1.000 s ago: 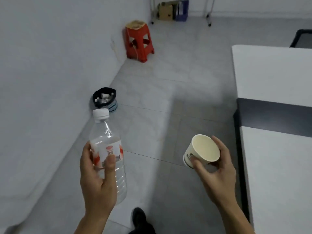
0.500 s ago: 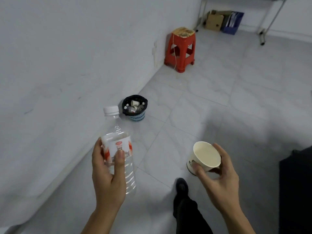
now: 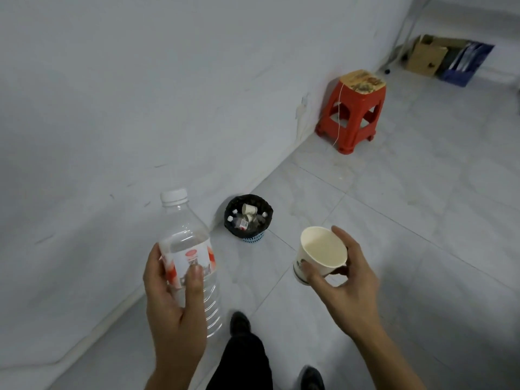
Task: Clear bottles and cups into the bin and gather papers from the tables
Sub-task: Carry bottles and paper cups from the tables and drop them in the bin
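Two items are on their way: the left hand (image 3: 171,294) grips a capped bottle (image 3: 187,249); the right hand (image 3: 342,280) pinches an empty paper cup (image 3: 320,253); the bin (image 3: 249,218) ahead on the floor already holds bottles and cups; papers not in sight.

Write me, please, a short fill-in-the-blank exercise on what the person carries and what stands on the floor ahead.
The left hand grips a clear plastic bottle with a ____ cap.
The right hand holds a white paper cup that is ____ inside.
Beyond the round black-lined bin stands a ____ plastic stool.
Missing words: white; empty; red.
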{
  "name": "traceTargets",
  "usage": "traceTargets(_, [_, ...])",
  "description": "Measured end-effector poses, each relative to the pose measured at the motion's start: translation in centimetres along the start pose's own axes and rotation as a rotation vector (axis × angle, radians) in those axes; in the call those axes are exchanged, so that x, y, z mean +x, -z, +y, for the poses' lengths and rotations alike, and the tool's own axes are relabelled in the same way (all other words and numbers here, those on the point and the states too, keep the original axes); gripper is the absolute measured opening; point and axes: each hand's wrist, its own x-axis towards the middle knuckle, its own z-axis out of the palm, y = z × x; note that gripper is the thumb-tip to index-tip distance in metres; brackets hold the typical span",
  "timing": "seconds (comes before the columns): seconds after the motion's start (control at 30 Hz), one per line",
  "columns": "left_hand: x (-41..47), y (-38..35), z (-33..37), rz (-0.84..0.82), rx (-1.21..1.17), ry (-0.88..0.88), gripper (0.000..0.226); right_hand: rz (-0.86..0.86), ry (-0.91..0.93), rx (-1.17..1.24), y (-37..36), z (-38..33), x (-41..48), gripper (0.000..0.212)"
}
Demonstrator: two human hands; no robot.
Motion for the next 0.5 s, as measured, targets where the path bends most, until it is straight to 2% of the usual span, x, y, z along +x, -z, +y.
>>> traceTargets(0.2, [13.8,-3.7,-7.2,-0.009,-0.001,0.102,0.074,-0.045,-0.036,-0.008,-10.2,0.0,11.8,0.079])
traceTargets(0.37, [28.3,-7.5,-9.8,-0.028,-0.053,0.152,0.067,-0.034,-0.095,-0.062,-17.8,-1.6,22.0,0.079])
traceTargets(0.5, [36.3,-10.2,-12.8,-0.044,-0.079,0.227,0.068,-0.022,-0.167,-0.091,-21.8,-1.7,28.4,0.077])
